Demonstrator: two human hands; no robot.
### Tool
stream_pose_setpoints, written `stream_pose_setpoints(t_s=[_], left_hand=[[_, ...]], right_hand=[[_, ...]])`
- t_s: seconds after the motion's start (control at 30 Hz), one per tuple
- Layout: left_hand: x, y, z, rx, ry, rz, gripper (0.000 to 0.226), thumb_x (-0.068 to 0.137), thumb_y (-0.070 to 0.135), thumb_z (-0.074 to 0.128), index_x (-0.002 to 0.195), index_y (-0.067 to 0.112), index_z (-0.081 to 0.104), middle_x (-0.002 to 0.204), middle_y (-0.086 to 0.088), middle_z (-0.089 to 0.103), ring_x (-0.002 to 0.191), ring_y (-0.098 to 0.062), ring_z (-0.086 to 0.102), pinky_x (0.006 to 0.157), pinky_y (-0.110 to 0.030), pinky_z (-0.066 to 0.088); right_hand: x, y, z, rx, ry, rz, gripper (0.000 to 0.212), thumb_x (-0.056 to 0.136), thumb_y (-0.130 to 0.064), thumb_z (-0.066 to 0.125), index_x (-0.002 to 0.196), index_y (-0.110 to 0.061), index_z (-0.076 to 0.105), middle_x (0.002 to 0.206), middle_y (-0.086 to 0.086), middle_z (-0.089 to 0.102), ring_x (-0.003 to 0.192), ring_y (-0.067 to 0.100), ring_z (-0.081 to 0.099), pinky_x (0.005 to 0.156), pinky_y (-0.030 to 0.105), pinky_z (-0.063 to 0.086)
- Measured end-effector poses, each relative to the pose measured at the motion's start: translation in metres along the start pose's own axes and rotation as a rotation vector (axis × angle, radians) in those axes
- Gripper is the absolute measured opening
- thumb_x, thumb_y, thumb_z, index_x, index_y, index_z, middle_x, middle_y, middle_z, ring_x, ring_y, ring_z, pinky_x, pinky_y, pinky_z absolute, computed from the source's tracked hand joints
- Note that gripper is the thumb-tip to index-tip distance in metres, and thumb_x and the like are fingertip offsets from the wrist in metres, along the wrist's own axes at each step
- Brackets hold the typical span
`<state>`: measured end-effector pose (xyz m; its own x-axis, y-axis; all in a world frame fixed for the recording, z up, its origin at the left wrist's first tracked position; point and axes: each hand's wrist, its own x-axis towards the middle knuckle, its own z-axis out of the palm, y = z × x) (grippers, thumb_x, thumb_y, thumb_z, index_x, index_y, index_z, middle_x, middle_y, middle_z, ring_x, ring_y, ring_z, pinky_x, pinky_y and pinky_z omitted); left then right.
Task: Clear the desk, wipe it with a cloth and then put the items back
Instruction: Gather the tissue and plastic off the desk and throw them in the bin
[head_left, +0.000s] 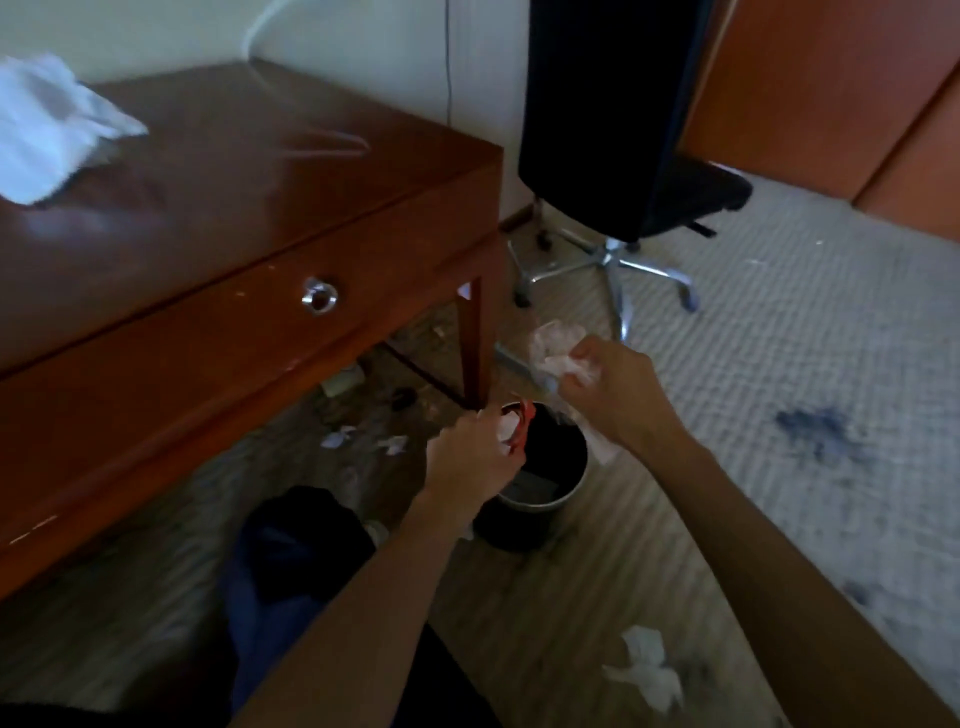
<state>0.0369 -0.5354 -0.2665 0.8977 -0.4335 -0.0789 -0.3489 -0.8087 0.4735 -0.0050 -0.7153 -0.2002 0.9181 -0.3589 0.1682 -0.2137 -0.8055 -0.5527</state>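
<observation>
The shiny brown wooden desk with one drawer looks almost bare on top, so I think the clearing part is nearly done. A white cloth lies on the desk top near its far left side, so it may be ready for wiping, but I cannot tell if any wiping has been done yet. Putting the things back is not done either. Right now the person seems to be throwing rubbish away. A small round black bin with a silver rim stands on the floor right beside the desk leg. The left hand is low over the near edge of the bin, with its fingers curled round a small bundle of white and red bits. The right hand is a little higher, above the far side of the bin, and it pinches a crumpled white tissue in its fingers. Both arms reach forward and down from the bottom of the view. More bits of white paper lie on the carpet, some near the person and some under the desk. A black office chair on wheels stands past the desk end.
</observation>
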Motion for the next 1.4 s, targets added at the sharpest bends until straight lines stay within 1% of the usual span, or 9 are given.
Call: stream_pose_setpoints(t_s=[0.13, 0.4, 0.57, 0.7, 0.83, 0.93, 1.07, 1.23, 1.4], left_hand=[[0.048, 0.000, 0.057, 0.127, -0.124, 0.020, 0.053, 0.088, 0.053, 0.059, 0.134, 0.029, 0.046, 0.122, -0.003, 0.060, 0.110, -0.031, 0.063, 0.089, -0.043, 0.054], [0.117, -0.037, 0.117, 0.059, -0.439, -0.036, 0.080, 0.087, 0.056, 0.065, 0.153, 0.027, 0.029, 0.156, -0.016, 0.031, 0.137, -0.040, 0.042, 0.104, -0.045, 0.044], [0.140, -0.048, 0.090, -0.037, -0.445, 0.028, 0.064, 0.083, 0.050, 0.070, 0.136, 0.020, 0.052, 0.136, -0.012, 0.051, 0.122, -0.033, 0.054, 0.096, -0.045, 0.051], [0.135, -0.040, 0.056, 0.017, -0.381, 0.119, 0.022, 0.090, 0.038, 0.067, 0.100, 0.019, 0.058, 0.106, -0.005, 0.056, 0.095, -0.023, 0.058, 0.075, -0.034, 0.047], [0.116, -0.035, 0.013, 0.078, -0.261, 0.192, 0.015, 0.094, 0.037, 0.061, 0.100, 0.024, 0.057, 0.099, 0.005, 0.050, 0.094, -0.016, 0.056, 0.074, -0.031, 0.046], [0.098, -0.032, -0.021, 0.074, -0.185, 0.202, 0.013, 0.096, 0.037, 0.059, 0.098, 0.024, 0.057, 0.100, 0.006, 0.051, 0.097, -0.014, 0.055, 0.074, -0.029, 0.043], [0.054, -0.029, -0.068, -0.243, -0.069, 0.103, 0.015, 0.096, 0.034, 0.064, 0.106, 0.024, 0.067, 0.104, 0.011, 0.063, 0.091, -0.004, 0.061, 0.084, -0.034, 0.055], [-0.037, -0.043, -0.123, -0.246, 0.342, 0.207, 0.015, 0.083, 0.027, 0.064, 0.095, 0.025, 0.072, 0.092, 0.010, 0.070, 0.082, -0.010, 0.068, 0.078, -0.026, 0.053], [-0.133, -0.051, -0.195, -0.078, 0.548, 0.182, 0.019, 0.087, 0.038, 0.060, 0.105, 0.038, 0.065, 0.104, 0.021, 0.061, 0.094, -0.006, 0.066, 0.072, -0.035, 0.058]], right_hand=[[0.020, 0.036, 0.028, -0.032, -0.107, 0.088, 0.035, 0.086, -0.030, 0.073, 0.117, -0.014, 0.066, 0.112, 0.014, 0.068, 0.100, 0.029, 0.065, 0.079, 0.029, 0.043], [0.053, 0.084, 0.102, 0.005, -0.280, 0.305, 0.033, 0.089, -0.032, 0.069, 0.118, -0.018, 0.065, 0.112, 0.008, 0.069, 0.103, 0.026, 0.066, 0.088, 0.036, 0.053], [0.086, 0.097, 0.164, -0.037, -0.433, 0.384, 0.040, 0.093, -0.031, 0.065, 0.129, -0.014, 0.063, 0.123, 0.011, 0.067, 0.114, 0.029, 0.062, 0.085, 0.028, 0.042], [0.115, 0.144, 0.235, -0.303, -0.784, 0.383, 0.057, 0.087, -0.052, 0.064, 0.137, -0.025, 0.060, 0.135, 0.008, 0.062, 0.124, 0.033, 0.058, 0.102, 0.041, 0.047], [0.139, 0.186, 0.272, -0.364, -0.907, 0.336, 0.061, 0.090, -0.049, 0.065, 0.146, -0.029, 0.050, 0.148, 0.002, 0.051, 0.136, 0.031, 0.048, 0.113, 0.049, 0.039], [0.138, 0.139, 0.229, -0.316, -0.795, 0.207, 0.051, 0.096, -0.043, 0.059, 0.142, -0.022, 0.056, 0.144, 0.006, 0.056, 0.132, 0.030, 0.052, 0.111, 0.044, 0.041], [0.095, 0.043, 0.151, -0.063, -0.413, 0.007, 0.040, 0.088, -0.038, 0.043, 0.110, -0.016, 0.069, 0.111, 0.007, 0.071, 0.102, 0.026, 0.067, 0.088, 0.042, 0.055], [0.010, -0.087, 0.056, 0.049, -0.077, -0.263, 0.033, 0.096, -0.027, 0.051, 0.128, -0.024, 0.058, 0.123, -0.004, 0.056, 0.103, 0.015, 0.060, 0.083, 0.035, 0.053], [-0.038, -0.186, 0.003, 0.119, -0.082, -0.471, 0.038, 0.101, -0.039, 0.048, 0.139, -0.032, 0.049, 0.132, -0.015, 0.047, 0.119, 0.008, 0.052, 0.096, 0.032, 0.049]])
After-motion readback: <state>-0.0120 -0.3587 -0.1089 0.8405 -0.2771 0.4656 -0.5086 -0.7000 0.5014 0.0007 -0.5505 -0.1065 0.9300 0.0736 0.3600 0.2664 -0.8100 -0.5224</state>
